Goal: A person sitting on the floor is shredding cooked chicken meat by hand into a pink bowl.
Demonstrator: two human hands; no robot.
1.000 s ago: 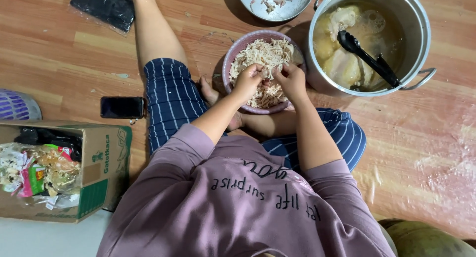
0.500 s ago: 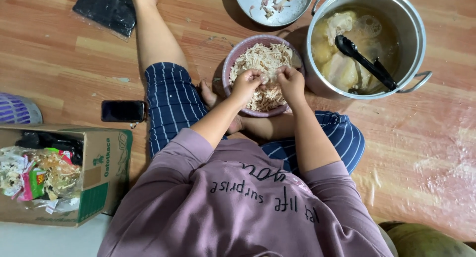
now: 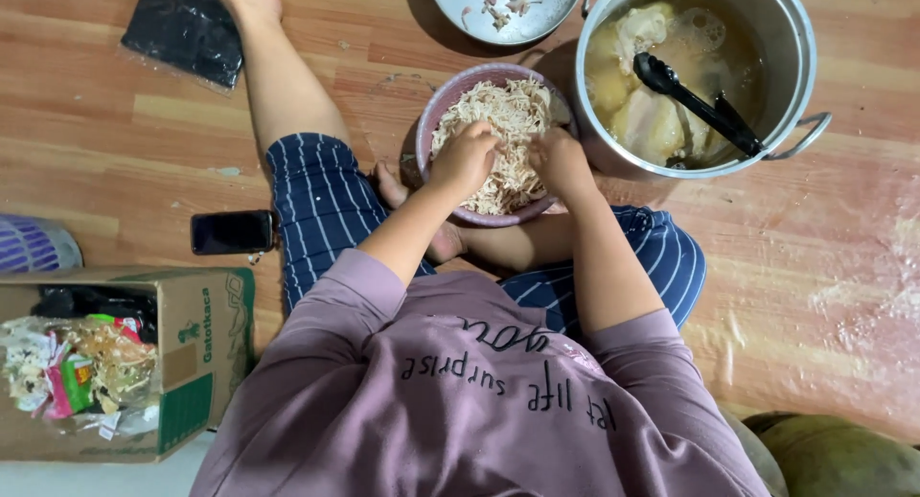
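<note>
Pale shredded chicken (image 3: 508, 114) fills the mauve bowl (image 3: 431, 123) on the wooden floor (image 3: 115, 123) before my crossed legs, my left hand (image 3: 465, 157) and right hand (image 3: 559, 160) both pinching strands at its near rim, the steel pot (image 3: 795, 66) just beside.

a wooden floor (image 3: 843, 296) carries a purple bowl (image 3: 429, 123), steel pot (image 3: 797, 56), metal plate (image 3: 460, 8), phone (image 3: 232, 232) and cardboard box (image 3: 206, 363).
</note>
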